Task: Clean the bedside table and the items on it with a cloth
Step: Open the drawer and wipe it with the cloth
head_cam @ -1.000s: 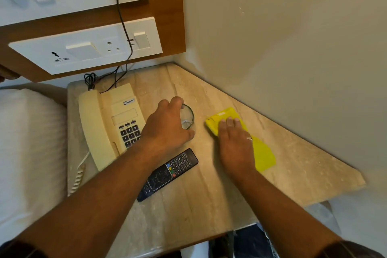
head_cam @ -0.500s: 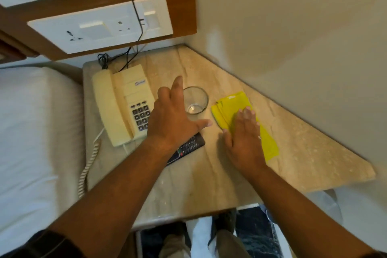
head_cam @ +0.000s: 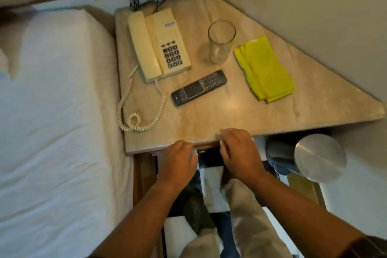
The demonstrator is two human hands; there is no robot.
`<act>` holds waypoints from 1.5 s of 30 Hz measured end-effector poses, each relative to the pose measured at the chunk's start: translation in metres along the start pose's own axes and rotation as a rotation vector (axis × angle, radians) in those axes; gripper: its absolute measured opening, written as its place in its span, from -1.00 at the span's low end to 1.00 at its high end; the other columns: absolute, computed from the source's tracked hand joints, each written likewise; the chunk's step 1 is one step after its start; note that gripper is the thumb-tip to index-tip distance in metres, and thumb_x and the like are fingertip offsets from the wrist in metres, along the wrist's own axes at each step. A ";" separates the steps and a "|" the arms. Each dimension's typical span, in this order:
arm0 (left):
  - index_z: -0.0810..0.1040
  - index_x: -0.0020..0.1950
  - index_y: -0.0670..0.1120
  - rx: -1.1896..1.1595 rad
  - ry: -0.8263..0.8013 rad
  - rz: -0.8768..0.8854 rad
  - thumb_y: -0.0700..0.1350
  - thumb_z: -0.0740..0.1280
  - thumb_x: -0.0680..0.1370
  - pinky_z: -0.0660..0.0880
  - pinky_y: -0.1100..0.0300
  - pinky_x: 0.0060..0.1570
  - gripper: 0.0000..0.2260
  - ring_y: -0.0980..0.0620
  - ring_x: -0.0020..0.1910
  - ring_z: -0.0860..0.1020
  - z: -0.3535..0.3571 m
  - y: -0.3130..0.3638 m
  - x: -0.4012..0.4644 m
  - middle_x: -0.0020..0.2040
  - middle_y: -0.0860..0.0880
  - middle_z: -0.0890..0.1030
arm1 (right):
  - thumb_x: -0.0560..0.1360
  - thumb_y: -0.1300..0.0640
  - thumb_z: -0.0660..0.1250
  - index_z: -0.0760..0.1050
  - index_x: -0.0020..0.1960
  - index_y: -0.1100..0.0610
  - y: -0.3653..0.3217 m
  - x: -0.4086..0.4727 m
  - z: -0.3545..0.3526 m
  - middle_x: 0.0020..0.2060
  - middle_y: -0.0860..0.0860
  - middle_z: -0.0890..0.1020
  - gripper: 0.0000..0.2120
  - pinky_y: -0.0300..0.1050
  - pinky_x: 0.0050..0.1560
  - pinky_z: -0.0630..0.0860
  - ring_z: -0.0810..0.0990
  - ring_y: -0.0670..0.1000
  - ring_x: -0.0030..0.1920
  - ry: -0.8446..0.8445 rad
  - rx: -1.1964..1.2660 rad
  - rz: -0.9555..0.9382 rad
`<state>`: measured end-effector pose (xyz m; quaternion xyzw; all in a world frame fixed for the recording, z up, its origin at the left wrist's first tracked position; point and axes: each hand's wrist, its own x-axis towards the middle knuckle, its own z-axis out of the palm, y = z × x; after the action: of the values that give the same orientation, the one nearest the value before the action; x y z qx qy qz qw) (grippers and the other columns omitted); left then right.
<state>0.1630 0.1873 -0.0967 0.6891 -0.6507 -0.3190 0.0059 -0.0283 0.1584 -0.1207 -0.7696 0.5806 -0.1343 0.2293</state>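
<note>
The beige marble bedside table (head_cam: 261, 115) carries a cream telephone (head_cam: 156, 45), an upright clear glass (head_cam: 221, 41), a black remote (head_cam: 199, 88) and a folded yellow cloth (head_cam: 265, 69) near the right wall. My left hand (head_cam: 178, 161) and my right hand (head_cam: 238, 151) hang side by side at the table's front edge, palms down, fingers loosely bent. Neither hand holds anything. The right fingertips reach just over the edge; the left hand sits just below it.
A white bed (head_cam: 56, 111) lies along the table's left side. The phone's coiled cord (head_cam: 136, 119) trails over the front left corner. A steel bin (head_cam: 314, 157) stands on the floor under the table's right end. A wall (head_cam: 314, 6) bounds the right side.
My left hand has let go of the glass and my right hand has left the yellow cloth. Both hands drew back to the front edge, and the view pulled back and down.
</note>
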 end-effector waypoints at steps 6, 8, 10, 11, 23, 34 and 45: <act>0.18 0.57 -0.08 0.105 -0.204 0.013 -0.05 0.27 0.60 0.15 0.08 0.49 -0.44 -0.04 0.53 0.18 0.023 -0.027 -0.020 0.55 -0.04 0.24 | 0.40 0.22 0.40 0.57 0.11 0.25 -0.012 -0.049 0.046 -0.04 0.13 0.62 -0.71 0.00 -0.04 0.56 0.57 0.13 -0.03 -0.159 -0.117 0.014; 0.15 0.57 -0.12 0.164 -0.205 0.021 -0.06 0.27 0.61 0.12 0.09 0.50 -0.43 -0.05 0.54 0.16 0.026 -0.036 -0.020 0.56 -0.07 0.22 | 0.42 0.20 0.41 0.55 0.16 0.25 -0.010 -0.055 0.056 0.01 0.15 0.61 -0.68 0.02 -0.01 0.58 0.57 0.15 0.02 -0.224 -0.153 0.040; 0.11 0.58 -0.13 0.224 -0.188 0.036 -0.07 0.25 0.61 0.09 0.09 0.51 -0.42 -0.07 0.55 0.14 0.031 -0.042 -0.018 0.56 -0.09 0.20 | 0.47 0.17 0.37 0.50 0.25 0.22 -0.011 -0.058 0.065 0.09 0.14 0.59 -0.64 0.03 0.06 0.56 0.54 0.13 0.09 -0.300 -0.171 0.035; 0.10 0.59 -0.14 0.246 -0.178 0.036 -0.08 0.24 0.62 0.08 0.10 0.51 -0.42 -0.07 0.55 0.13 0.036 -0.045 -0.017 0.56 -0.09 0.19 | 0.50 0.15 0.34 0.44 0.32 0.20 -0.013 -0.059 0.073 0.16 0.14 0.55 -0.60 0.03 0.12 0.54 0.50 0.13 0.16 -0.344 -0.180 0.016; 0.00 0.60 -0.15 0.241 -0.074 0.086 -0.19 0.22 0.60 -0.03 0.08 0.56 -0.38 -0.07 0.59 0.01 0.067 -0.075 -0.019 0.60 -0.10 0.06 | 0.52 0.16 0.30 0.26 0.44 0.17 -0.024 -0.023 0.138 0.29 0.19 0.42 -0.48 0.05 0.22 0.44 0.40 0.18 0.27 -0.486 -0.241 0.075; 0.03 0.60 -0.11 0.165 -0.093 -0.037 -0.20 0.28 0.56 0.08 0.01 0.55 -0.33 -0.02 0.59 -0.01 0.079 -0.089 -0.049 0.61 -0.05 0.09 | 0.53 0.08 0.29 0.27 0.43 0.18 -0.038 -0.066 0.133 0.30 0.17 0.42 -0.49 0.02 0.27 0.43 0.39 0.17 0.27 -0.637 -0.208 0.150; 0.14 0.57 -0.11 0.193 -0.184 -0.011 -0.11 0.35 0.51 0.03 0.01 0.56 -0.32 -0.07 0.55 0.14 0.072 -0.095 -0.046 0.54 -0.08 0.25 | 0.44 0.06 0.38 0.43 0.29 0.19 -0.016 -0.078 0.076 0.09 0.14 0.54 -0.54 0.03 0.02 0.52 0.49 0.15 0.12 -0.302 -0.316 -0.083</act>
<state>0.2173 0.2726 -0.1744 0.6579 -0.6723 -0.3167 -0.1221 -0.0018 0.2515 -0.1734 -0.8307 0.5211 0.0659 0.1845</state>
